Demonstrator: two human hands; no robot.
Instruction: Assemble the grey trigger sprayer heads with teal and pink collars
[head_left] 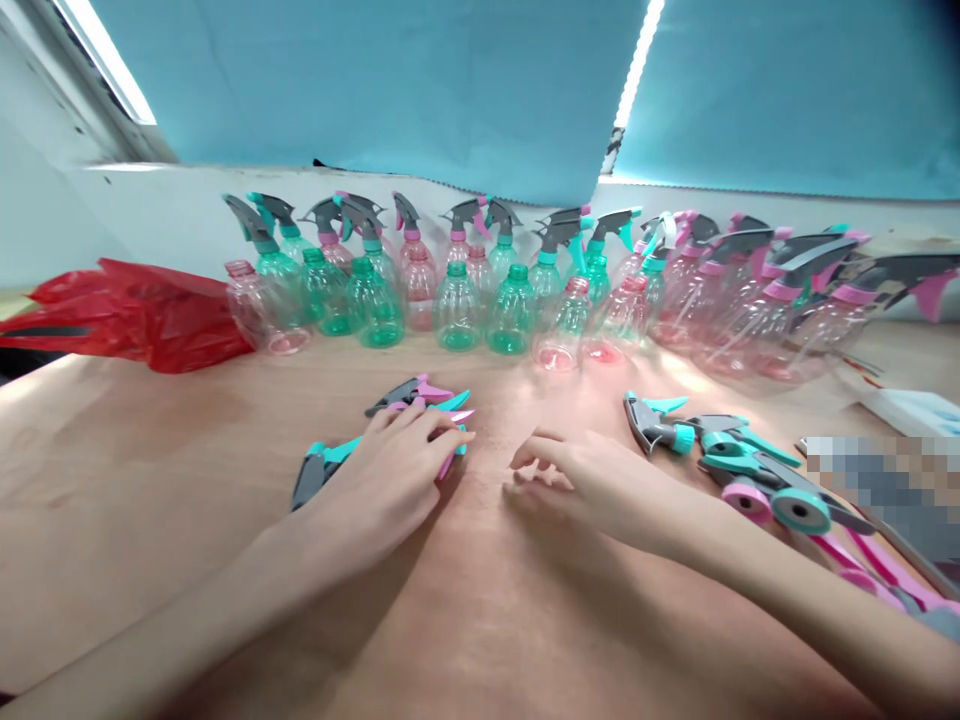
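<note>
My left hand (409,450) lies palm down over a small group of trigger spray heads, its fingers loosely spread on top of them. A grey and pink spray head (405,393) shows beyond its fingers, and a grey and teal one (311,475) sticks out to its left. Over bare tabletop, my right hand (559,465) hovers or rests with fingers slightly bent and apart, holding nothing. Right of it lies a grey and teal spray head (649,425), beside a pile of more heads (765,475) in teal and pink. Part of the left group is hidden under my left hand.
Across the back of the wooden table (450,620) stand several clear green bottles (457,310) and pink bottles (559,330), some open-topped, others fitted with spray heads. A red plastic bag (165,315) lies at left. A dark flat object (885,510), partly blurred out, sits at right.
</note>
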